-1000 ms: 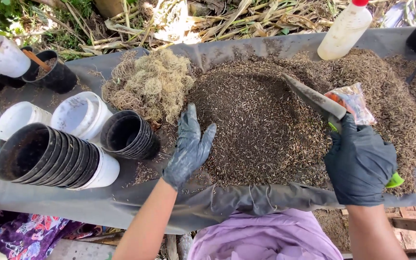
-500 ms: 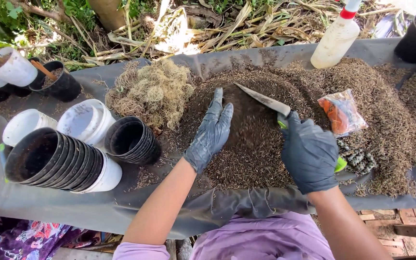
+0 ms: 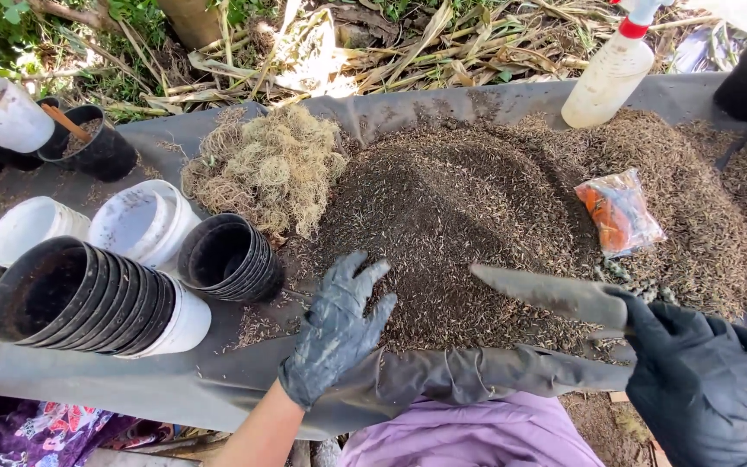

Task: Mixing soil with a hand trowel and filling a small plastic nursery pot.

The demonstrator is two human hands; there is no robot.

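At the centre of the grey-sheeted surface (image 3: 175,380) lies a dark mound of potting mix (image 3: 469,233), husk flecks all through it. The left hand (image 3: 336,333), in a soiled grey glove, rests palm-down at the mound's 7 o'clock edge, fingers spread and gripping nothing. The right hand (image 3: 702,385), black-gloved, is closed around the handle of a trowel (image 3: 551,294) whose blade points toward 9 o'clock, low over the mound's near edge. A clump of dry moss (image 3: 270,169) sits at the mound's 10 o'clock; nested black pots (image 3: 231,259) and a longer stack (image 3: 75,298) lie at 9 o'clock, a spray bottle (image 3: 609,73) at 1 o'clock, a small orange packet (image 3: 620,212) at 3 o'clock. To work the mix well, I judge the blade should stay flat and sweep inward while the open palm dams the edge so nothing spills off the sheet.
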